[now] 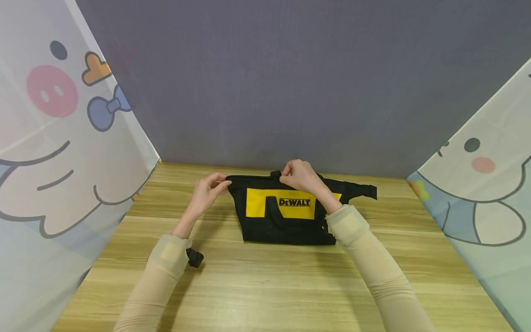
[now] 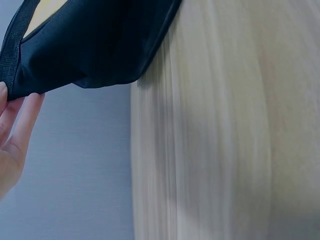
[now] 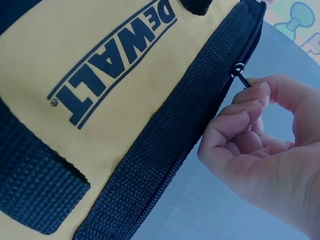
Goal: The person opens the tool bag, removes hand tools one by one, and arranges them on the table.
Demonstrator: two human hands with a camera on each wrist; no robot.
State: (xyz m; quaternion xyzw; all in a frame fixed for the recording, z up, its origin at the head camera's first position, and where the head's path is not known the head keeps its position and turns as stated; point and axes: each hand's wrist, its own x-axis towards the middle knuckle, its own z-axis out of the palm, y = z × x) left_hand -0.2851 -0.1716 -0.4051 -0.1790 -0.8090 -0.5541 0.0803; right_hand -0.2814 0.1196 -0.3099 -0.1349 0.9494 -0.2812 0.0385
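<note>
A black and yellow DeWalt tool bag [image 1: 259,210] stands on the wooden table, its lettered side facing me. At its top left corner, my left hand [image 1: 207,191] pinches the fabric between thumb and fingers, seen also at the edge of the left wrist view. My right hand [image 1: 302,176] is over the middle of the bag's top edge. In the right wrist view its curled fingers and thumb pinch the thin black cord of the zipper pull [image 3: 242,78]. The zipper runs along the black webbing band [image 3: 165,130] at the top.
A black end flap [image 1: 362,190] sticks out from the bag's right side. The wooden table [image 1: 257,281] meets a grey wall [image 1: 282,83] behind the bag. Cartoon-printed sheets [image 1: 37,138] hang at both sides. A small black device [image 1: 195,257] sits at my left wrist.
</note>
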